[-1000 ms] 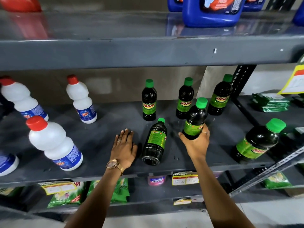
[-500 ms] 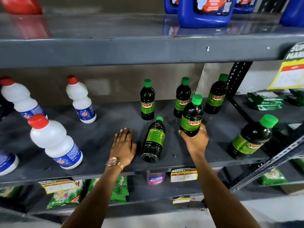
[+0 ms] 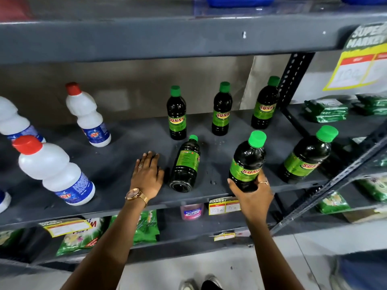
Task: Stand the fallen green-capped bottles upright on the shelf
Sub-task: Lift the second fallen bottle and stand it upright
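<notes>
One bottle is in hand, one is lying down.

The right hand (image 3: 252,195) is wrapped round the held Sunny bottle (image 3: 247,162) near the shelf edge (image 3: 104,212); it could slip off. The left hand (image 3: 147,174) lies flat and open, just left of the fallen bottle (image 3: 185,164), which might roll. Behind it stand three bottles (image 3: 221,109).

bare forearms; gold wristwatch (image 3: 135,195) on left wrist; ring on each hand.

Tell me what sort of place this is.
Most likely a supermarket aisle. Grey metal shelving carries rows of identical goods, such as the green-capped bottles and white red-capped bottles. Handwritten price tags are clipped to the shelf edge, and a yellow sign reads "SUPER MARKET".
</notes>
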